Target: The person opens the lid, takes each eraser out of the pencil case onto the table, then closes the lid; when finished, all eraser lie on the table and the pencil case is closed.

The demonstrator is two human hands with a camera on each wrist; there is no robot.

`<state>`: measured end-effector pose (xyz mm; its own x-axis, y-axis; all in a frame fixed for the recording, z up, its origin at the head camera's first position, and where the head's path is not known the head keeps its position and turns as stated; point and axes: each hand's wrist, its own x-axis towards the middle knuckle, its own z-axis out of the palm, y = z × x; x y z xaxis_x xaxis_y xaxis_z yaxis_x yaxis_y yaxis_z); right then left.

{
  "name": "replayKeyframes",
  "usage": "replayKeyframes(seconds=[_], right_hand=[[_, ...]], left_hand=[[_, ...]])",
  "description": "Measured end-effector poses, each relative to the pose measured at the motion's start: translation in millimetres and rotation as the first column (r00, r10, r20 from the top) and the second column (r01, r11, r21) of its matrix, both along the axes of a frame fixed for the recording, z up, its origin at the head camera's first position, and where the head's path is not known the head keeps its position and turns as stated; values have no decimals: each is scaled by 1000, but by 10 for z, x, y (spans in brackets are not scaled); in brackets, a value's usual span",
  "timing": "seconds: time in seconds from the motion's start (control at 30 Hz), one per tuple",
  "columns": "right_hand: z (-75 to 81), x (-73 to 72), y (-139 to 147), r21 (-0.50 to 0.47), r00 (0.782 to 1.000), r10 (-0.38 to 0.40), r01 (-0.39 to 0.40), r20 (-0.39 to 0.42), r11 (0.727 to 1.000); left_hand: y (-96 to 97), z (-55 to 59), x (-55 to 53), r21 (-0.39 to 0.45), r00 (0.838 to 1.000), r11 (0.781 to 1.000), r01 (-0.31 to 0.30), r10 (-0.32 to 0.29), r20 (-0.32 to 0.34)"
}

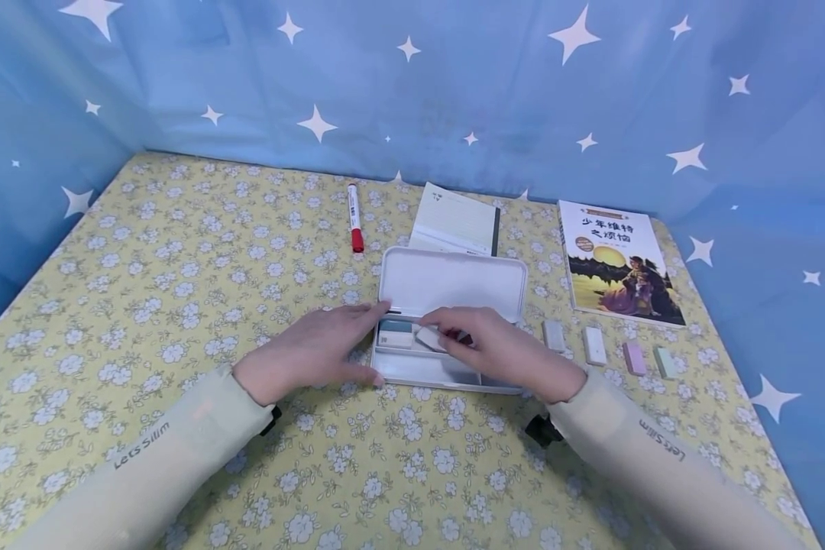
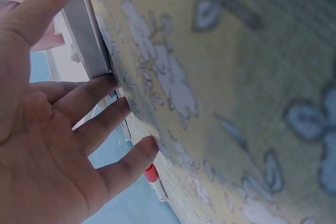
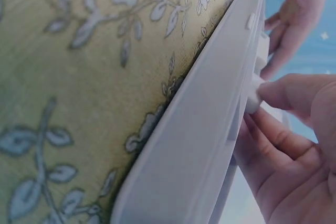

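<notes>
White rect. hard-shell case, lid flipped back, on yellow floral cloth. Small white rect. block tilted at upper compartment, pinched betw. thumb & fingers of R hand; pinch clearer in R wrist view, beyond case wall. L hand spread, gripping nothing, touching case's L end. White red-capped marker in head & L wrist views. Head view only: four small blocks (grey, white, pink, green), R of case.
</notes>
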<state>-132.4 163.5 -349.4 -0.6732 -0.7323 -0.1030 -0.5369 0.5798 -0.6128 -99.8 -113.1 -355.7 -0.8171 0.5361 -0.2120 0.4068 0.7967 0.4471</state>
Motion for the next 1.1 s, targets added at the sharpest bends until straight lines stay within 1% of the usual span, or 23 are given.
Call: replayKeyframes(seconds=[0.2,0.37,0.5,0.7,0.8,0.93,1.03,1.1], right_hand=[[-26,-1,64,-41,999,-45,45,9,998],[-67,8,98,-109,995,-98,99,18,989],[-86,19,122,-168,984,-158,169,78,971],[-68,43,185,-243,953,-236,278,188,930],[-66,57,237,-284,934,-254,321,250,904],[-70,84,326,-322,903,-269,378,334,868],[-77,108,402,-340,881,-282,417,380,843],[-82,125,456,-351,871,-288,435,398,830]], left_hand=[[3,-6,1,-3,1000,1000,0,0,0],[9,-2,4,-3,1000,1000,-5,5,4],[11,8,8,-1,1000,1000,-9,9,9],[8,12,11,-2,1000,1000,-10,10,15],[3,9,11,-3,1000,1000,-10,10,13],[0,3,11,-2,1000,1000,-9,9,8],[5,0,9,-4,1000,1000,-7,7,4],[11,-3,6,-6,1000,1000,-5,5,3]])
